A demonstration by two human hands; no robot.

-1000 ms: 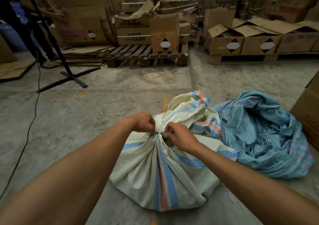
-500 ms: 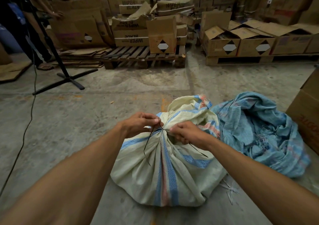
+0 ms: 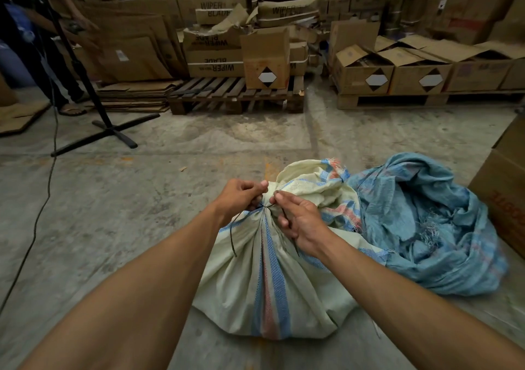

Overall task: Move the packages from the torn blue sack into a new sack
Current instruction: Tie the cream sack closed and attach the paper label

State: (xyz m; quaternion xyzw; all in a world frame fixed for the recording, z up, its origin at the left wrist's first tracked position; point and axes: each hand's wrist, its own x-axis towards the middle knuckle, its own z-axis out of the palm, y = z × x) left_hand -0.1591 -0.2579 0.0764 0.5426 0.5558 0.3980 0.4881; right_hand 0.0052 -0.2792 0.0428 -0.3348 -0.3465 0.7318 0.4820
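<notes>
Concrete warehouse floor (image 3: 142,199). New sack (image 3: 270,278) dead centre, filled, neck bunched; torn blue sack (image 3: 426,233) slumped at three o'clock, seemingly emptied. Left hand (image 3: 238,197) and right hand (image 3: 301,222) pinched dark string (image 3: 233,236); only tying seemingly remained.

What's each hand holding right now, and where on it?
Left hand and right hand each pinch the thin dark tie string right at the gathered neck of the cream sack.

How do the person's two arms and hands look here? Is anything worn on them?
Both forearms are bare as far as the picture's lower edge: no sleeves show. The left hand and the right hand wear no gloves. No watch, ring or bracelet shows on either. The fingernails look short and unpainted.
</notes>
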